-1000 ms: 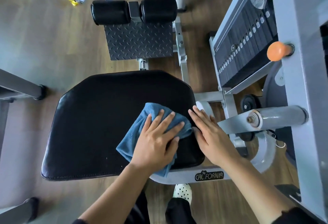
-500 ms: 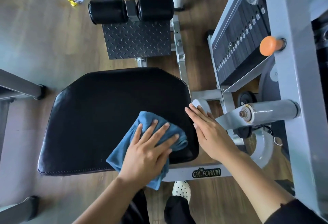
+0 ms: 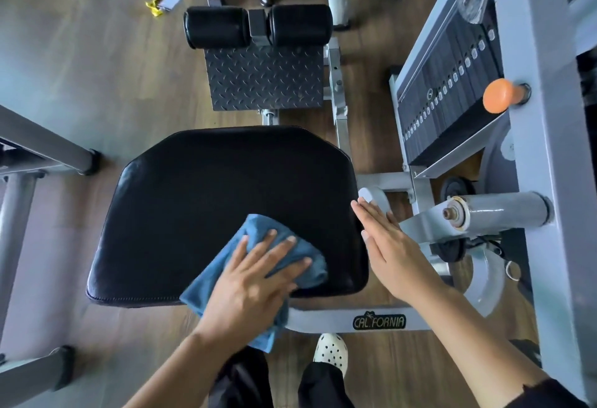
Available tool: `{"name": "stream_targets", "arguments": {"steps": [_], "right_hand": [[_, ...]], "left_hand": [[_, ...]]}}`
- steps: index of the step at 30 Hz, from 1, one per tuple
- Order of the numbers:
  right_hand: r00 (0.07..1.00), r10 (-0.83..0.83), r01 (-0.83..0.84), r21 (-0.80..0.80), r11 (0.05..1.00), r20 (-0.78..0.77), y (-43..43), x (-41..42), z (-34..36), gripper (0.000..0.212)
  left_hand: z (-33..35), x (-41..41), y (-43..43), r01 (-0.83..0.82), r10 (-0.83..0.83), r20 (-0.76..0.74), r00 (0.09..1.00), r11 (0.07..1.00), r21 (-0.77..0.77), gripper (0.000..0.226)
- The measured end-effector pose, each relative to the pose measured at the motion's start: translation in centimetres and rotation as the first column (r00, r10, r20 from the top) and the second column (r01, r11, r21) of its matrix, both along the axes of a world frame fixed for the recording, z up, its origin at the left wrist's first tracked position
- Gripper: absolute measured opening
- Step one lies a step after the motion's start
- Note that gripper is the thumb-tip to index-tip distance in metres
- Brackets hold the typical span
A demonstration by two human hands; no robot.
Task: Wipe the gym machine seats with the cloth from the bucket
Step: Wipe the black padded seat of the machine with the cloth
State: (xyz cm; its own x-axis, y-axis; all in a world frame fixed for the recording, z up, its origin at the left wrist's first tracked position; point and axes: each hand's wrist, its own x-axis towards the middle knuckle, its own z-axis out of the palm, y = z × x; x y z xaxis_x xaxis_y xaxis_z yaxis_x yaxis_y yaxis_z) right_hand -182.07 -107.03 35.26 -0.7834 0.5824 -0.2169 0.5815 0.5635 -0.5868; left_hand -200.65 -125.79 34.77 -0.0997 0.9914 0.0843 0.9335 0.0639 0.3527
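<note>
Left hand [image 3: 255,281] lies flat, fingers spread, pressing the blue cloth [image 3: 255,226] onto the near right corner of the black seat pad [image 3: 226,188], probably for broad wiping contact. Right hand [image 3: 391,252], fingers straight and together, sits at the pad's right edge near the cloth, likely bracing.

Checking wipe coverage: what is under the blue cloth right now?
The black seat lies under the blue cloth, whose near end hangs past the seat's front edge. The left hand presses flat on top. The seat surface beneath is covered, so its state is unseen.
</note>
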Motion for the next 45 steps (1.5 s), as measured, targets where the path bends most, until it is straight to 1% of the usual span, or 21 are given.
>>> {"name": "stream_targets", "arguments": {"steps": [3, 5, 6, 8, 11, 14, 18, 19, 21, 23, 25, 26, 28, 31, 32, 34, 36, 38, 41, 43, 45], "right_hand": [[0.999, 0.009, -0.006, 0.087, 0.996, -0.043, -1.5, -1.4, 0.0, 0.055], [0.998, 0.031, -0.025, 0.118, 0.993, -0.056, -2.6, -2.8, -0.2, 0.057], [0.998, 0.029, -0.022, 0.124, 0.992, -0.056, -3.0, -3.4, -0.3, 0.057], [0.998, 0.006, 0.003, 0.133, 0.991, -0.062, -3.6, -4.7, -0.6, 0.057], [0.999, -0.002, 0.010, 0.160, 0.987, -0.051, -4.0, -5.9, -0.8, 0.058], [0.999, 0.009, -0.002, 0.198, 0.980, -0.035, -4.5, -6.8, -0.9, 0.058], [1.000, 0.013, -0.013, 0.237, 0.972, 0.000, -4.8, -7.5, -1.5, 0.058], [1.000, 0.010, -0.013, 0.236, 0.972, 0.010, -4.8, -7.6, -1.6, 0.058], [1.000, -0.004, 0.002, 0.227, 0.974, 0.011, -4.8, -7.8, -1.7, 0.058], [1.000, -0.025, 0.023, 0.224, 0.974, 0.005, -4.8, -7.9, -1.6, 0.058], [0.999, -0.040, 0.039, 0.225, 0.974, 0.002, -4.8, -8.2, -1.5, 0.058], [0.999, -0.043, 0.041, 0.224, 0.974, 0.002, -4.8, -8.4, -1.4, 0.058], [0.999, -0.050, 0.050, 0.220, 0.974, -0.006, -4.7, -8.9, -1.4, 0.057], [0.999, -0.040, 0.042, 0.229, 0.973, -0.013, -4.8, -10.0, -1.4, 0.057], [0.999, -0.044, 0.046, 0.230, 0.972, -0.012, -5.0, -10.5, -1.4, 0.056], [0.998, -0.056, 0.058, 0.225, 0.973, -0.015, -5.2, -11.3, -1.4, 0.057], [0.998, -0.063, 0.063, 0.228, 0.972, -0.008, -5.4, -11.9, -1.4, 0.057], [0.998, -0.069, 0.065, 0.242, 0.968, 0.009, -5.5, -12.2, -1.5, 0.057], [0.997, -0.072, 0.060, 0.265, 0.962, 0.036, -5.5, -12.1, -1.7, 0.056], [0.997, -0.056, 0.040, 0.276, 0.960, 0.054, -5.6, -11.9, -2.0, 0.056], [0.997, -0.052, 0.032, 0.278, 0.960, 0.064, -5.6, -11.8, -2.1, 0.056]], "left_hand": [[0.1, -3.1, 0.6, -0.341, 0.343, 0.052, 0.938, 0.939, -0.038, 0.037], [0.1, -2.0, 3.2, -0.486, 0.488, 0.009, 0.873, 0.871, -0.070, 0.038], [0.2, -0.9, 4.3, -0.474, 0.475, -0.003, 0.880, 0.878, -0.066, 0.038], [0.0, 1.0, 4.3, -0.331, 0.331, 0.008, 0.944, 0.943, -0.025, 0.037], [0.0, -0.4, 0.3, -0.173, 0.173, -0.002, 0.985, 0.985, 0.020, 0.036], [0.1, -4.9, -3.2, -0.296, 0.296, 0.024, 0.955, 0.954, 0.044, 0.035], [-0.1, -8.6, -0.1, -0.601, 0.603, 0.040, 0.797, 0.798, -0.051, 0.039], [-0.2, -7.8, 1.4, -0.627, 0.629, 0.031, 0.777, 0.777, -0.055, 0.039], [-0.1, -5.5, 2.9, -0.535, 0.536, 0.047, 0.843, 0.844, -0.036, 0.037], [0.0, -3.9, 1.1, -0.334, 0.334, 0.061, 0.940, 0.942, -0.024, 0.036], [0.1, -5.1, -2.1, -0.227, 0.227, 0.059, 0.972, 0.974, 0.008, 0.036], [0.1, -6.4, -3.6, -0.237, 0.236, 0.055, 0.970, 0.971, 0.019, 0.036], [0.0, -9.2, -4.9, -0.355, 0.354, 0.064, 0.933, 0.935, 0.009, 0.035], [-0.3, -11.9, -1.8, -0.589, 0.591, 0.073, 0.803, 0.807, -0.048, 0.036], [-0.3, -11.5, -0.4, -0.622, 0.624, 0.076, 0.777, 0.781, -0.053, 0.036], [-0.3, -9.7, 0.9, -0.546, 0.547, 0.084, 0.833, 0.837, -0.030, 0.035], [-0.1, -8.1, -0.9, -0.357, 0.356, 0.076, 0.931, 0.934, -0.011, 0.035], [0.0, -9.0, -4.0, -0.267, 0.265, 0.079, 0.961, 0.964, 0.016, 0.035], [-0.1, -13.1, -5.8, -0.410, 0.408, 0.092, 0.908, 0.912, 0.008, 0.036], [-0.4, -15.2, -3.6, -0.546, 0.546, 0.095, 0.832, 0.837, -0.032, 0.037], [-0.4, -15.2, -0.5, -0.575, 0.578, 0.102, 0.810, 0.816, -0.055, 0.038]]}}
